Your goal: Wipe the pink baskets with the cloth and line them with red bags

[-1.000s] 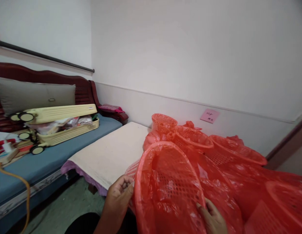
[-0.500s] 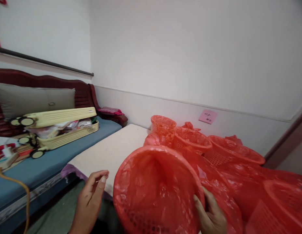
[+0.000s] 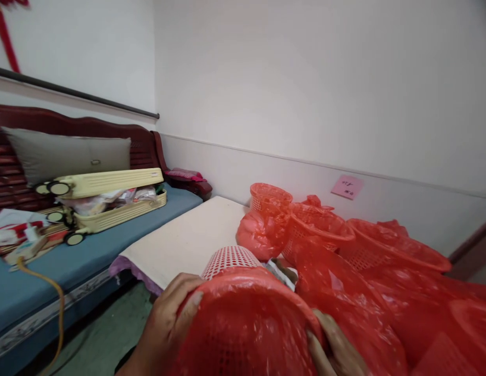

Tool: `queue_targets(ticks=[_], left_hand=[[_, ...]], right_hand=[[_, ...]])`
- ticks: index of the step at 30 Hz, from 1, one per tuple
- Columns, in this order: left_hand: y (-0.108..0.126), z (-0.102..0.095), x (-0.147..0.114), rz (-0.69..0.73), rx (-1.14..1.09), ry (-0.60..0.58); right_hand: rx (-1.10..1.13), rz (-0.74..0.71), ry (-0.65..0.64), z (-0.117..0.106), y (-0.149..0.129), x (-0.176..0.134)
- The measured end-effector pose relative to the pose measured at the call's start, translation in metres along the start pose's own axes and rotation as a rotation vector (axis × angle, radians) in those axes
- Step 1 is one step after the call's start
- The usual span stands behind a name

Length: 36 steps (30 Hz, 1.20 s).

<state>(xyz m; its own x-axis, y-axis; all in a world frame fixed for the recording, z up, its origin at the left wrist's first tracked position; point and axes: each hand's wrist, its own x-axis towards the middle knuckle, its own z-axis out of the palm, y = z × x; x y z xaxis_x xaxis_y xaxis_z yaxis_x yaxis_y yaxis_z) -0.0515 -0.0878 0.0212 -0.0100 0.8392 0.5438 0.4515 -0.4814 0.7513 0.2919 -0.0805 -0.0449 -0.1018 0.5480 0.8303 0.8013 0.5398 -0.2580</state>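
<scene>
A red perforated plastic basket (image 3: 231,259) is tipped toward me, its mouth facing my body. A red plastic bag (image 3: 246,334) lines its inside and folds over the rim. My left hand (image 3: 168,318) grips the rim on the left, thumb inside and fingers outside. On the right side my right hand (image 3: 333,344) is closed around the same rim, partly cut off by the frame's bottom edge. Beyond it, more bag-lined red baskets stand on the table, among them a small one (image 3: 262,194) at the wall and a wide one (image 3: 400,245).
A cream-topped table (image 3: 180,235) adjoins the wall. At left, an open yellow suitcase (image 3: 117,211) lies on a blue-cushioned bench (image 3: 97,245) beside a grey pillow (image 3: 70,156). A yellow cord (image 3: 58,303) hangs off the bench. A pink note (image 3: 347,187) sticks to the wall.
My left hand has moved right and taken hold of the basket's rim. The basket has tilted toward me and lower, showing its perforated outer side. The view has shifted slightly left.
</scene>
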Motion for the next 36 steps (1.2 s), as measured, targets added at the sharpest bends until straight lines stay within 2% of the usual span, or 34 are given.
queue_targets(ticks=[2,6,10,18,22,26,29,31,36], left_hand=[[-0.007,-0.005,0.006,-0.131,-0.073,0.023],[-0.024,-0.019,0.016,-0.405,-0.255,0.088],[-0.034,-0.024,0.006,-0.548,-0.347,0.103],[-0.038,-0.001,-0.036,-0.683,-0.535,0.019],[-0.036,0.010,-0.034,-0.791,-0.600,0.102],[-0.032,0.010,-0.021,-0.880,-0.702,0.175],[-0.034,0.008,-0.011,-0.906,-0.695,0.245],[-0.036,0.010,-0.006,-0.907,-0.670,0.316],[-0.026,0.018,0.004,-0.874,-0.518,0.412]], right_hand=[[0.068,0.084,-0.037,0.002,-0.004,0.016],[0.259,0.439,-0.129,0.014,-0.008,0.044],[0.526,0.658,-0.120,0.024,-0.008,0.064],[0.678,0.869,-0.078,0.045,-0.023,0.083],[0.733,0.879,-0.068,0.055,-0.027,0.087],[0.840,0.880,-0.097,0.055,-0.035,0.090],[0.917,0.919,-0.117,0.057,-0.039,0.078],[0.935,0.951,-0.105,0.062,-0.040,0.059],[0.852,0.990,-0.068,0.083,-0.041,-0.025]])
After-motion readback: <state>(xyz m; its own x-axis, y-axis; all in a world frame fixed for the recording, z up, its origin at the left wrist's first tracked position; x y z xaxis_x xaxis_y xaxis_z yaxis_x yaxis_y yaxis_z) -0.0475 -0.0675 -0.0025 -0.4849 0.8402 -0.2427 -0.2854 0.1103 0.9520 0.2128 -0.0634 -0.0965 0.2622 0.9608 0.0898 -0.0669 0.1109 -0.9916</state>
